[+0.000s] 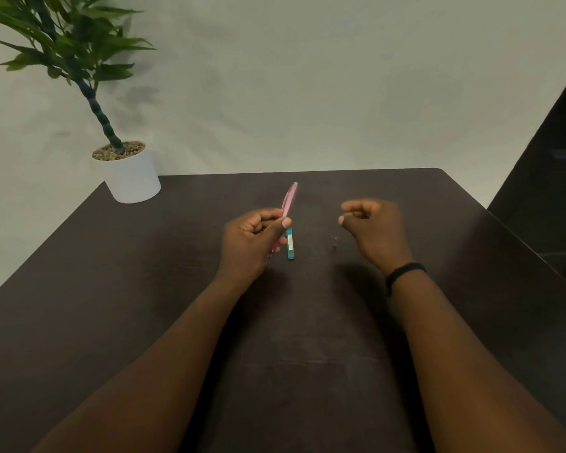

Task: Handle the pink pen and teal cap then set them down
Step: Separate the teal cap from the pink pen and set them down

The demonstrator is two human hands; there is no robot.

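Above the teal cap [290, 246], left hand [252, 238] pinches pink pen [289, 198].

A single head-worn wide-angle camera looks forward and down from close above the dark brown wooden desk [438, 322], facing the pale wall [307, 76] beyond its far edge

No readable text.
The teal cap [290, 245] carried a small pale label along its side, but its print was too small and blurred to read.
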